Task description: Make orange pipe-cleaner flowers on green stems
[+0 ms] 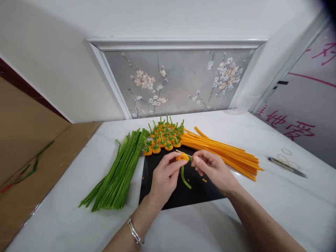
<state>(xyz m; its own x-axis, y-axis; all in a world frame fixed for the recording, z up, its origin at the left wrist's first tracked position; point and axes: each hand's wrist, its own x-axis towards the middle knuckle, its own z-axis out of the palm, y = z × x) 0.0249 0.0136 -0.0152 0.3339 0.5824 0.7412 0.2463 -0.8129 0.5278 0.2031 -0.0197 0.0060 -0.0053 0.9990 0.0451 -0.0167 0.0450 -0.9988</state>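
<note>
Above a black mat (168, 196), my left hand (164, 175) pinches a small orange piece (183, 156). My right hand (211, 169) is closed close beside it, its fingertips at a bit of green against the orange piece. A thin pale stick (181, 152) shows behind the orange piece and points toward my right fingers; which hand holds it I cannot tell. Below the hands hangs or lies a curved green stem (185, 179). Orange flower-like pieces with green tops (162, 136) stand grouped behind the mat.
Green fuzzy stems (118, 175) lie to the left, orange fuzzy stems (223, 150) to the right. Tweezers (287, 167) and several thin rings (286, 152) are at the far right of the white table (252, 217). Cardboard (65, 157) borders the left side; a framed panel (181, 84) stands behind.
</note>
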